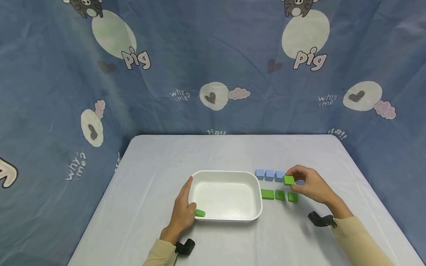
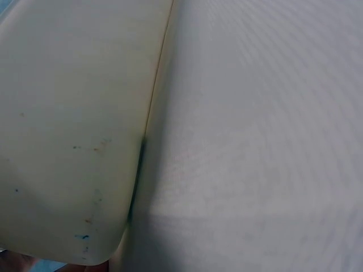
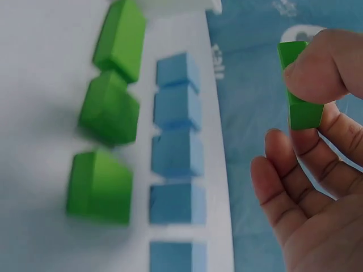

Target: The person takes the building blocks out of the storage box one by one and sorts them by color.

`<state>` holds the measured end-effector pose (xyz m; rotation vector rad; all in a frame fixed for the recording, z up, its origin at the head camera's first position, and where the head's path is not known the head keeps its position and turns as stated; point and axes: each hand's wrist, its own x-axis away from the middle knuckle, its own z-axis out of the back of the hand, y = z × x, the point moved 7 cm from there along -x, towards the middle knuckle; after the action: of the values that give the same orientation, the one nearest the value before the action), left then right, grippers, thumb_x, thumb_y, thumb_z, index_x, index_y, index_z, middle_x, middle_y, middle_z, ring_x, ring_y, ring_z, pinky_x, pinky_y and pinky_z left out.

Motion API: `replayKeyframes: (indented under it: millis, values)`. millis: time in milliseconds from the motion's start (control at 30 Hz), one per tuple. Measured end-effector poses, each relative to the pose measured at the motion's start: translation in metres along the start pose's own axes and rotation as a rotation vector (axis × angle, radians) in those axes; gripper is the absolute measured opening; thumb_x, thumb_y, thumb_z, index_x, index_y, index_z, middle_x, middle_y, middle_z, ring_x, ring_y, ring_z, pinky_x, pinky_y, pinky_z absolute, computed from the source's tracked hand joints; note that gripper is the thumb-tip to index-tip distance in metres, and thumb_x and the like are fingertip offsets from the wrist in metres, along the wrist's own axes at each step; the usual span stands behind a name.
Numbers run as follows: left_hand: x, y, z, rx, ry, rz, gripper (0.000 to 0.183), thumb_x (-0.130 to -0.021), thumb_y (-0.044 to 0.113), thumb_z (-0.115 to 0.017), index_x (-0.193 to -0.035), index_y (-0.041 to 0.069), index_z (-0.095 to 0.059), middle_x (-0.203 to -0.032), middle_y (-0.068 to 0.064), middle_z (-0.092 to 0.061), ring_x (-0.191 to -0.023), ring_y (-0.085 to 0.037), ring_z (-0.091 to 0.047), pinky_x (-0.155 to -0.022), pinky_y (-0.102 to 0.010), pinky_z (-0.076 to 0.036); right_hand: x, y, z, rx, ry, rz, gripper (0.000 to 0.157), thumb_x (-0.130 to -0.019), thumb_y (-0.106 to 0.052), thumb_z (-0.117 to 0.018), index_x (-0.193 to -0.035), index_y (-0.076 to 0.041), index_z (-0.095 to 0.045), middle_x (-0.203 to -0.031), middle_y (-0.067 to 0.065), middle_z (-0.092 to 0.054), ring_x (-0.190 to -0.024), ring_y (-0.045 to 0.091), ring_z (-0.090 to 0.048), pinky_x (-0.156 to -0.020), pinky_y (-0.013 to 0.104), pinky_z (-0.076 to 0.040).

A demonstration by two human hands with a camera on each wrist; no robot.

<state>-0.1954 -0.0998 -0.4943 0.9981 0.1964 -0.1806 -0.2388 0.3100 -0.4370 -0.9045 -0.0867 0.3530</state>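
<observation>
A white rectangular tray lies on the table, and my left hand grips its left rim. The thumb lies at the near left corner and a finger stretches along the side. A green block sits in that corner beside the thumb. Between thumb and fingers, my right hand pinches a green block, held above the blocks right of the tray. Below it is a row of green blocks. Behind runs a row of blue blocks, partly hidden by the right hand in the head view.
A white cloth covers the table. Behind it hangs a blue printed curtain. Dark bands sit at both wrists. The left wrist view holds mostly the tray's outer surface and cloth.
</observation>
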Motion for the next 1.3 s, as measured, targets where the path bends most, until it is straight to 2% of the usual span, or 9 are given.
replayKeyframes:
  millis: [267,467,633,933,1100,1300]
  values:
    - [0.001,-0.003,0.003,0.021,-0.011,0.02,0.089,-0.074,-0.013,-0.043,-0.16,-0.001,-0.023,-0.163,-0.018,-0.03,-0.15,-0.031,-0.026,-0.12,-0.051,-0.022,0.015,0.013,0.014,0.032,0.053,-0.002,0.034,-0.082,0.006,-0.074,-0.114,-0.003,-0.067,-0.108,0.007,-0.067,-0.093,0.016,-0.064,-0.086,0.029,-0.054]
    - [0.001,-0.004,0.002,0.034,-0.015,0.022,0.09,-0.074,-0.013,-0.043,-0.16,-0.001,-0.023,-0.163,-0.017,-0.03,-0.15,-0.031,-0.026,-0.12,-0.051,-0.022,0.028,0.026,0.016,0.051,0.058,-0.017,0.033,-0.083,0.006,-0.074,-0.114,0.0,-0.066,-0.108,0.008,-0.067,-0.093,0.014,-0.065,-0.084,0.028,-0.055]
    - [0.003,-0.007,-0.001,0.036,-0.016,0.033,0.09,-0.073,-0.013,-0.044,-0.16,-0.001,-0.025,-0.163,-0.017,-0.031,-0.15,-0.031,-0.027,-0.12,-0.05,-0.022,0.04,0.04,0.013,0.059,0.075,-0.068,0.034,-0.081,0.004,-0.076,-0.113,0.0,-0.066,-0.108,0.009,-0.068,-0.092,0.012,-0.064,-0.081,0.025,-0.054]
    - [0.001,-0.006,0.001,0.017,-0.001,0.006,0.089,-0.073,-0.013,-0.045,-0.159,-0.002,-0.027,-0.162,-0.017,-0.032,-0.149,-0.031,-0.028,-0.12,-0.051,-0.023,0.051,0.065,-0.001,-0.024,0.069,-0.14,0.039,-0.076,0.008,-0.077,-0.113,0.005,-0.065,-0.105,0.012,-0.069,-0.085,0.013,-0.063,-0.073,0.025,-0.053]
    - [0.0,-0.005,0.001,0.003,0.008,-0.011,0.089,-0.072,-0.013,-0.045,-0.159,-0.003,-0.027,-0.161,-0.019,-0.033,-0.148,-0.034,-0.03,-0.118,-0.055,-0.025,0.054,0.076,-0.005,0.01,0.072,-0.214,0.042,-0.073,0.006,-0.078,-0.113,0.006,-0.066,-0.095,0.008,-0.067,-0.081,0.014,-0.06,-0.069,0.025,-0.052]
    - [-0.001,-0.004,0.001,0.007,0.007,-0.004,0.088,-0.072,-0.013,-0.045,-0.158,-0.003,-0.028,-0.161,-0.018,-0.033,-0.149,-0.034,-0.029,-0.119,-0.053,-0.025,0.055,0.079,-0.008,0.075,0.07,-0.23,0.042,-0.071,0.004,-0.08,-0.111,0.004,-0.068,-0.094,0.007,-0.064,-0.082,0.018,-0.055,-0.067,0.026,-0.048]
